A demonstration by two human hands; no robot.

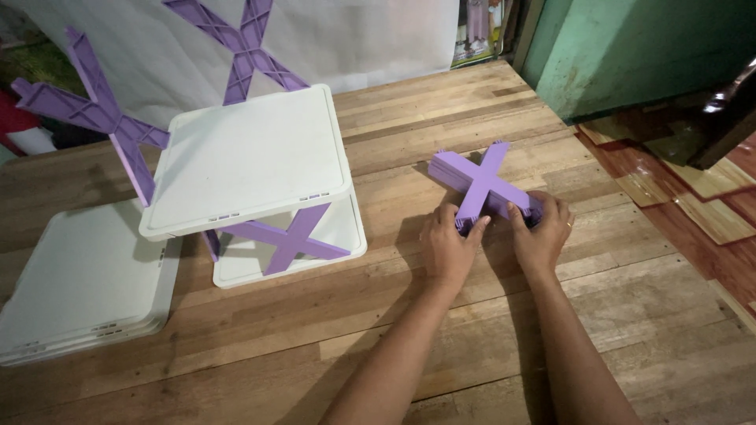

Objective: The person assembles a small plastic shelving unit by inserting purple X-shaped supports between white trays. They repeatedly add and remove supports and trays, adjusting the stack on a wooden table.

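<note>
**Both hands on a stack of purple X-braces**

The left hand (pixel 449 244) and the right hand (pixel 542 232) rested side by side on the wooden surface (pixel 504 330), each gripping the near end of a stack of purple X-shaped pieces (pixel 482 185). The left hand's fingers pinched the stack's lower left arm, while the right hand curled over its lower right arm; a ring showed on one right finger. The stack lay flat on the surface, right of centre, its far arms pointing away from the person.

Well apart to the left stood a partly built shelf unit: a white square panel (pixel 252 157) raised above a lower white panel (pixel 346 244), with a purple cross brace (pixel 295 236) between them on the near side. More purple braces (pixel 102 118) rose at its left and back. Further left, a pile of white panels (pixel 87 283) lay flat on the surface.
</note>
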